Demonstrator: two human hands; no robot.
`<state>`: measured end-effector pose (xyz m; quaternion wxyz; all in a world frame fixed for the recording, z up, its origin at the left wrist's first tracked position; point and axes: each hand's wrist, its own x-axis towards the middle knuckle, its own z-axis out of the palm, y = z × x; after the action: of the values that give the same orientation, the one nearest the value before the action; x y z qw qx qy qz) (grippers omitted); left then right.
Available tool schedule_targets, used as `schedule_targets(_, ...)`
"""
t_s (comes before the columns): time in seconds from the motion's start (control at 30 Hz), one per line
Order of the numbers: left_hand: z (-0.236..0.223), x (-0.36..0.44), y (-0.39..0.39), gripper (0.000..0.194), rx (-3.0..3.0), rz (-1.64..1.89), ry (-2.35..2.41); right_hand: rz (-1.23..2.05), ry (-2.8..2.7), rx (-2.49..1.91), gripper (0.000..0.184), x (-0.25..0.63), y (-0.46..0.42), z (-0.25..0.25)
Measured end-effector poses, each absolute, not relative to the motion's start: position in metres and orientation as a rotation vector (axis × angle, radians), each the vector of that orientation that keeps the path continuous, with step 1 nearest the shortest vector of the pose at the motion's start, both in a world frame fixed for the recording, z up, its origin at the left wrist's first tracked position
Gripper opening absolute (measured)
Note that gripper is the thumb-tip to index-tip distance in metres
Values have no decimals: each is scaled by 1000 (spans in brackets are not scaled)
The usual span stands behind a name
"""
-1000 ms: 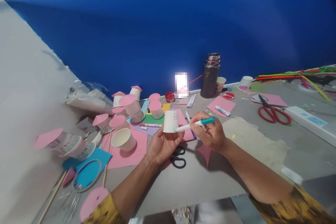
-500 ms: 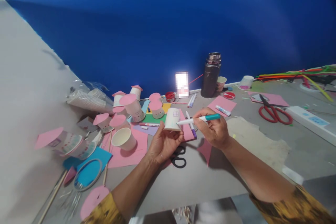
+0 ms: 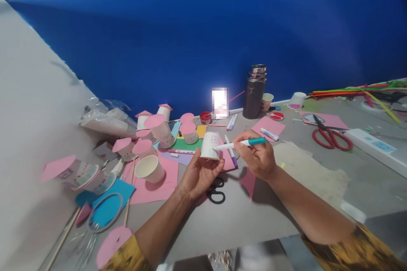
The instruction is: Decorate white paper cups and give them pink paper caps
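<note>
A white paper cup (image 3: 208,144), upside down and slightly tilted, rests in my left hand (image 3: 200,174), its rim between thumb and fingers. A small purple window is drawn on the cup's side. My right hand (image 3: 256,154) is closed round a white marker (image 3: 241,144) with a teal end, its tip at the cup's side below the window. Whether the tip touches is hard to tell. Beneath my left hand lies a pair of scissors with black handles (image 3: 216,197). Another marker with a purple cap (image 3: 233,159) lies behind the cup on pink paper.
Several cups with pink paper roofs (image 3: 155,123) crowd the left, beside an open paper cup (image 3: 149,169) and stacked cups (image 3: 101,123). A dark flask (image 3: 255,93) stands at the back. Red-handled scissors (image 3: 332,139) and a white power strip (image 3: 378,148) lie right.
The cup has turned or tilted slightly in my left hand, and the marker tip has shifted a little along its side. Both hands keep their grip.
</note>
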<state>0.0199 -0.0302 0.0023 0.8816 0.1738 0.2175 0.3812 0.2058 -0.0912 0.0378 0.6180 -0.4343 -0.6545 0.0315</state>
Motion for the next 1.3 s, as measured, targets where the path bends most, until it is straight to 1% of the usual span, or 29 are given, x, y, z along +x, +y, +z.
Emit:
schedule_targets(0.13, 2, 20, -30, 34, 391, 797, 468, 87, -1515, -1002, 11, 207, -91, 39)
schedule_targets(0.3, -2, 20, -30, 32, 451, 847, 488, -5, -1403, -1047, 9, 211, -90, 40)
schedule_targets(0.47, -8, 20, -30, 41, 573, 887, 539, -46, -1534, -978, 6, 207, -91, 39)
schedule_targets(0.63, -10, 21, -30, 48, 604, 909, 551, -51, -1610, -984, 8, 204, -91, 40)
schedule_targets(0.77, -9, 21, -30, 51, 637, 935, 558, -11, -1565, -1044, 11, 208, -90, 39)
schedule_targets(0.87, -7, 21, -31, 55, 711, 929, 549, -38, -1471, -1046, 9, 211, -89, 37)
schedule_targets(0.97, -7, 23, -33, 58, 809, 943, 551, -35, -1501, -1008, 7, 209, -90, 37)
schedule_targets(1.17, -9, 24, -35, 54, 931, 999, 575, -17, -1621, -998, 9, 202, -93, 39)
schedule_targets(1.3, -7, 23, -36, 54, 961, 1025, 627, 55, -1540, -1047, 11, 204, -93, 38)
